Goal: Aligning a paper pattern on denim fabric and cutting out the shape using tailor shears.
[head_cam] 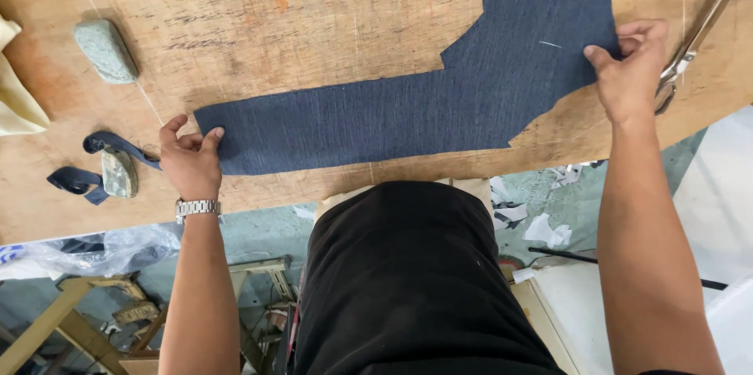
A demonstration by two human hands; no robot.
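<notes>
Worn wooden table (314, 14) carries dark blue denim piece (439, 100) flat near its front edge. Left hand (190, 162) pinches the narrow left end; right hand (631, 69) pinches the wide right edge, scissors (694, 41) just beside. Bare board lies beyond.

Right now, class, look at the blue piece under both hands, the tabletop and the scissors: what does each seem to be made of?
Blue piece: looks like denim-type woven cloth, matte, with fine vertical streaks and cut edges. Tabletop: seemingly plywood or board, unvarnished, scratched and stained. Scissors: probably steel, judging by the shiny silver blades. The left hand and right hand pinch the cloth's two ends.
</notes>
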